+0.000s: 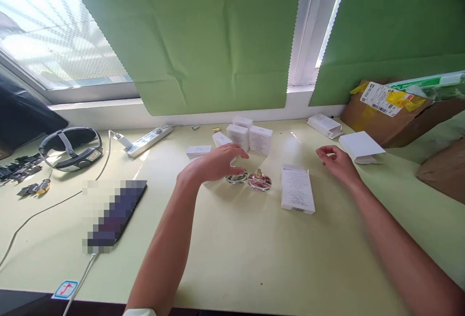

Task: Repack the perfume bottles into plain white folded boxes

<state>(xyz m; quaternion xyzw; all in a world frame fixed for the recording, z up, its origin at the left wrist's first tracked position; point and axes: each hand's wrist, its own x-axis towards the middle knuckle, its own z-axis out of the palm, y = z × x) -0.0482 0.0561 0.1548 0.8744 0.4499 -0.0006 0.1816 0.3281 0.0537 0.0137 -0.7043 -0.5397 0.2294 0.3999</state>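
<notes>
From the head camera, the person's left hand (218,162) reaches out over a pale green table (236,253), palm down, fingers loosely spread and curved, gripping nothing. Just under and in front of its fingertips stands a small clear glass bottle (236,177); whether the fingers touch it cannot be told. Just to the right of that bottle, near the same hand, sits a second glass bottle with a reddish tint and a gold cap (259,180).

The right hand (336,161) hovers well to the right of the bottles, fingers slightly curled and empty, close above the table. Between it and the reddish bottle, a flat white carton with a barcode (297,189) lies with its far flap open. Beyond the right hand lies a white folded box (361,146), and farther back a cardboard parcel with a shipping label (385,112).

Beyond the left hand stands a cluster of small white boxes (250,136). Far to that hand's left lie a power strip (148,140), a dark headband device (70,148) and a phone on a cable (116,212).
</notes>
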